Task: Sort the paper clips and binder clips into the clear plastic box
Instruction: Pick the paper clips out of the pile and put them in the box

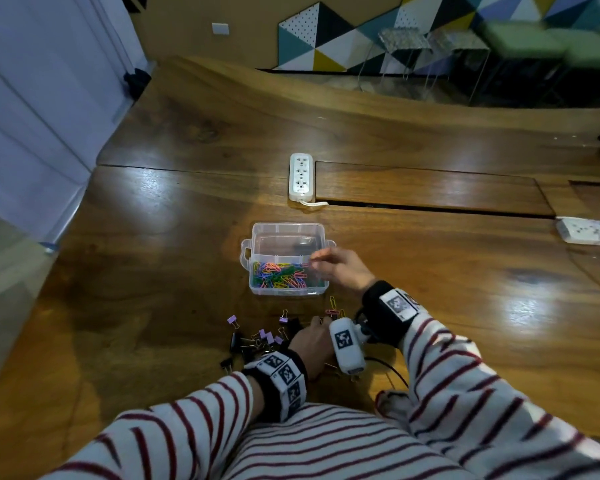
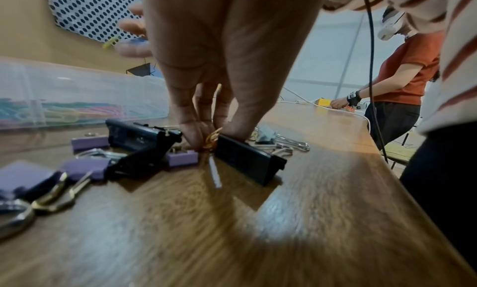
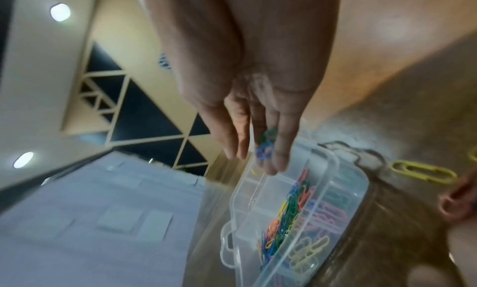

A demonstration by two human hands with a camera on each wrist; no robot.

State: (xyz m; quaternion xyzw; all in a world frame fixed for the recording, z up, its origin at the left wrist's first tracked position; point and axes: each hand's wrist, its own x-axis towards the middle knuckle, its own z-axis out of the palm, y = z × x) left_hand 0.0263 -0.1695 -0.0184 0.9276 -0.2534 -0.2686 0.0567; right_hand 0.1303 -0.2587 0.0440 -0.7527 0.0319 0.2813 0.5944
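A clear plastic box (image 1: 288, 263) sits on a wooden table (image 1: 153, 237), lid off, w/ a divider across it. The near compartment is filled w/ coloured paper clips (image 1: 281, 275); the far compartment looks bare, though glare makes that hard to confirm.

The right hand (image 1: 340, 268) is held over the box's right side. In the right wrist view, blue and green clips (image 3: 267, 146) are pinched betw. thumb and fingertips, just above the box rim (image 3: 333, 159).

The left hand (image 1: 310, 341) is lowered onto the table near the person, in a scatter of binder clips (image 1: 257, 337), purple and black. In the left wrist view its fingertips (image 2: 191, 132) are closed on a small orange/yellow paper clip (image 2: 213, 138) at the table surface, wedged betw. two black binder clips (image 2: 247, 159); purple binder clips (image 2: 182, 158) lie just beside.

A few loose paper clips (image 1: 333, 308) lie on the table betw. box and hands, incl. a yellow one (image 3: 423, 170) beside the box.

Further back a white power strip (image 1: 301, 176) lies on the table, well apart from the box. Both wrists carry marker-tagged bands; sleeves are striped red/white. A second person in a red top (image 2: 402, 75) is seen at the table's far end in the left wrist view.
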